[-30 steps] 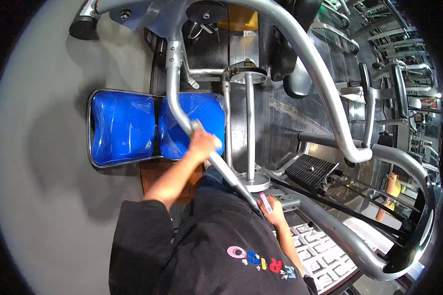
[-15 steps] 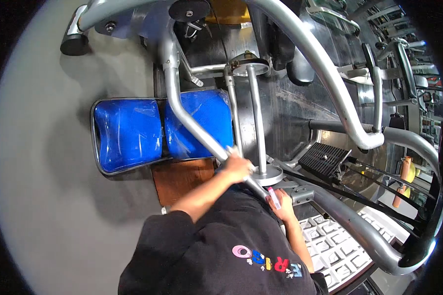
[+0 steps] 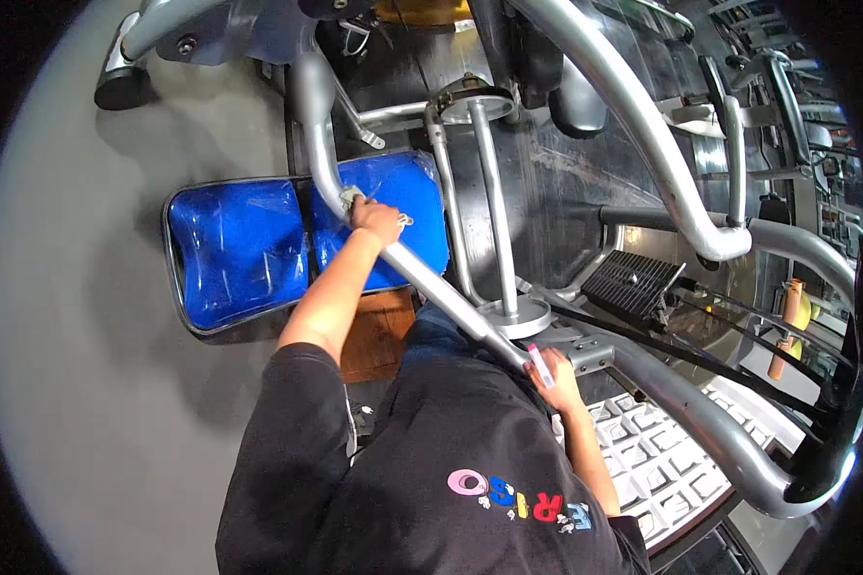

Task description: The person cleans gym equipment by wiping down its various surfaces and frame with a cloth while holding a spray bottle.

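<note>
My left hand (image 3: 382,223) is closed over a pale grey cloth (image 3: 351,198) pressed on a bent silver frame tube (image 3: 431,285), above the blue padded seat (image 3: 388,192). Part of the cloth is hidden under the fingers. At the tube's lower end, close to my body, my right hand (image 3: 558,383) is closed with a small clear tube with a pink end (image 3: 542,366) in it. That hand rests against the frame beside a bolted bracket (image 3: 593,358); its fingertips are partly hidden.
A second blue pad (image 3: 240,254) joins the seat at the left, with a brown wooden box (image 3: 374,340) below. Round metal plates on a bar (image 3: 494,211) stand ahead. Thick curved tubes (image 3: 633,105), a black ribbed pedal (image 3: 628,287) and a white patterned panel (image 3: 657,460) lie to the right.
My left hand has slid up the silver tube with the cloth, away from my body and to the left. My right hand has stayed at the lower end. The view has shifted slightly.
</note>
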{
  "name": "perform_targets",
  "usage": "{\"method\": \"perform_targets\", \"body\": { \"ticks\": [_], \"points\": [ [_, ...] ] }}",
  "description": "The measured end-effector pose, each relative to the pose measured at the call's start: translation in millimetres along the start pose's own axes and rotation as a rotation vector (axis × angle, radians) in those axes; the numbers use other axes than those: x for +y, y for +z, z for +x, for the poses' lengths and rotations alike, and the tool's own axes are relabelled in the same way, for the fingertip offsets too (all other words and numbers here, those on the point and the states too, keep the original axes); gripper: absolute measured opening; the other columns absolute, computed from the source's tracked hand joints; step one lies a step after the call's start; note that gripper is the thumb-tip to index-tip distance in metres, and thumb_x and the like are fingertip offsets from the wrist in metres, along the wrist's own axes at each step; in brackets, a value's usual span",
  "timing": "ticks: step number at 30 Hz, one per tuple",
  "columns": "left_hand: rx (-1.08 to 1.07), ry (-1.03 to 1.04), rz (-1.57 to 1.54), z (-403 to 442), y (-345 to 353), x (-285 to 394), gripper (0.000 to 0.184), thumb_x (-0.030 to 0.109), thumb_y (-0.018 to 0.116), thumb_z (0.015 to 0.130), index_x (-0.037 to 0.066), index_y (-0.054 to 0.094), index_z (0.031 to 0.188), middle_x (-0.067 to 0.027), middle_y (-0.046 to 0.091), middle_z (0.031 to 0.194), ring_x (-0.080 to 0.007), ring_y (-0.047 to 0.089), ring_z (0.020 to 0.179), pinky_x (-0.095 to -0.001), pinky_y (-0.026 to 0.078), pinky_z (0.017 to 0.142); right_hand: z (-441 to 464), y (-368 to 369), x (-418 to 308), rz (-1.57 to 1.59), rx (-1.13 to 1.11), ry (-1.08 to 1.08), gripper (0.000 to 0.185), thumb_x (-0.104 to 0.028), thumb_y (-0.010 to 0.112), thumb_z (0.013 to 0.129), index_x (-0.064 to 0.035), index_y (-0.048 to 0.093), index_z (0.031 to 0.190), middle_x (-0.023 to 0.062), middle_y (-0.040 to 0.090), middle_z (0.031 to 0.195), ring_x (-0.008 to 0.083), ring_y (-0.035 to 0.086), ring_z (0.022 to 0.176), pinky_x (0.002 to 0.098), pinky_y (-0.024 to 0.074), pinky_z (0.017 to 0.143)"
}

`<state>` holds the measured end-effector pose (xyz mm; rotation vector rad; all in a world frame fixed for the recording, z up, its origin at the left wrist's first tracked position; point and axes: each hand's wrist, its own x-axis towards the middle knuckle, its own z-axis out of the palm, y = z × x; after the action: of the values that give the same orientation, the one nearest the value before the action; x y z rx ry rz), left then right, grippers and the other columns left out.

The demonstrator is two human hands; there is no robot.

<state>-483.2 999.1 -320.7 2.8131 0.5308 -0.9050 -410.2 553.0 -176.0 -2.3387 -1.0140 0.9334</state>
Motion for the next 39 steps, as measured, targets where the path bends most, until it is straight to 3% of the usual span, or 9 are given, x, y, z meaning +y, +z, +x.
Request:
{"method": "perform_targets", "body": {
  "ticks": [3, 9, 13, 18, 21, 23, 27, 31, 39],
  "points": [
    [-0.183, 0.082, -0.031, 10, 25, 56, 0.031, 0.034, 0.054, 0.084, 0.020, 0.077, 0.099, -0.0078, 0.073, 0.107, -0.0264, 0.068, 0.106, -0.0495, 0.049, 0.083, -1, 1, -5, 0.011, 0.024, 0.017, 0.023, -0.020, 0.070, 0.083, -0.0004, 0.061, 0.092, 0.0200, 0.059, 0.083, 0.0412, 0.058, 0.080, 0.0465, 0.0470, 0.070],
    [-0.255, 0.519, -0.270, -63, 45, 235, 0.028, 0.031, 0.058, 0.083, 0.013, 0.075, 0.095, -0.0120, 0.073, 0.099, -0.0277, 0.069, 0.098, -0.0499, 0.049, 0.081, -9, 13, -15, 0.039, 0.091, -0.026, 0.024, -0.018, 0.072, 0.083, 0.0001, 0.060, 0.093, 0.0189, 0.056, 0.080, 0.0394, 0.057, 0.076, 0.0453, 0.0469, 0.068],
    [0.179, 0.435, -0.411, -89, 57, 218, 0.016, 0.026, 0.060, 0.081, 0.016, 0.072, 0.087, -0.0094, 0.072, 0.086, -0.0271, 0.070, 0.091, -0.0467, 0.045, 0.088, -14, 20, -17, 0.089, 0.073, -0.036, 0.024, -0.019, 0.072, 0.083, 0.0000, 0.060, 0.092, 0.0189, 0.057, 0.081, 0.0392, 0.057, 0.076, 0.0449, 0.0471, 0.068],
    [0.114, 0.162, -0.142, -75, -8, 78, 0.015, 0.026, 0.058, 0.084, 0.025, 0.074, 0.086, -0.0107, 0.071, 0.087, -0.0312, 0.067, 0.098, -0.0524, 0.040, 0.099, -17, 14, -13, 0.065, 0.040, -0.022, 0.024, -0.020, 0.072, 0.083, 0.0000, 0.061, 0.092, 0.0192, 0.058, 0.081, 0.0398, 0.058, 0.077, 0.0449, 0.0474, 0.068],
    [0.643, -0.084, -0.227, -55, 17, -21, 0.032, 0.017, 0.060, 0.085, 0.014, 0.067, 0.116, -0.0130, 0.062, 0.126, -0.0327, 0.048, 0.129, -0.0551, 0.032, 0.109, -15, 7, -15, 0.038, 0.050, -0.022, 0.023, -0.018, 0.071, 0.083, -0.0005, 0.061, 0.093, 0.0188, 0.058, 0.080, 0.0400, 0.058, 0.077, 0.0450, 0.0473, 0.068],
    [0.693, -0.283, -0.381, -50, 20, -42, 0.044, 0.010, 0.060, 0.084, 0.015, 0.059, 0.128, -0.0039, 0.044, 0.147, -0.0280, 0.028, 0.143, -0.0586, 0.027, 0.113, -14, 7, -12, 0.024, 0.051, -0.025, 0.022, -0.017, 0.071, 0.083, -0.0011, 0.062, 0.094, 0.0185, 0.058, 0.079, 0.0401, 0.058, 0.076, 0.0454, 0.0469, 0.068],
    [0.888, -0.351, -0.678, -58, 48, 50, 0.058, -0.005, 0.059, 0.078, 0.006, 0.054, 0.134, -0.0154, 0.039, 0.151, -0.0403, 0.021, 0.145, -0.0474, 0.018, 0.121, -15, 11, -10, 0.012, 0.039, -0.025, 0.021, -0.018, 0.070, 0.083, -0.0011, 0.060, 0.091, 0.0191, 0.057, 0.079, 0.0401, 0.057, 0.075, 0.0457, 0.0465, 0.067],
    [0.676, -0.097, -0.880, -126, 85, 205, 0.061, -0.006, 0.057, 0.078, 0.005, 0.050, 0.138, -0.0198, 0.035, 0.152, -0.0426, 0.020, 0.145, -0.0556, 0.015, 0.119, -20, 22, -8, 0.097, 0.073, -0.040, 0.021, -0.017, 0.068, 0.086, -0.0003, 0.056, 0.082, 0.0171, 0.055, 0.076, 0.0378, 0.053, 0.073, 0.0455, 0.0430, 0.066],
    [0.955, -0.179, -0.895, -90, 92, 168, 0.062, -0.006, 0.054, 0.083, 0.010, 0.048, 0.142, -0.0192, 0.027, 0.157, -0.0407, 0.019, 0.147, -0.0489, 0.016, 0.120, -44, 18, 10, 0.118, 0.062, -0.053, 0.024, -0.020, 0.070, 0.086, 0.0006, 0.059, 0.090, 0.0201, 0.057, 0.080, 0.0412, 0.057, 0.076, 0.0458, 0.0460, 0.068]
  ]
}}
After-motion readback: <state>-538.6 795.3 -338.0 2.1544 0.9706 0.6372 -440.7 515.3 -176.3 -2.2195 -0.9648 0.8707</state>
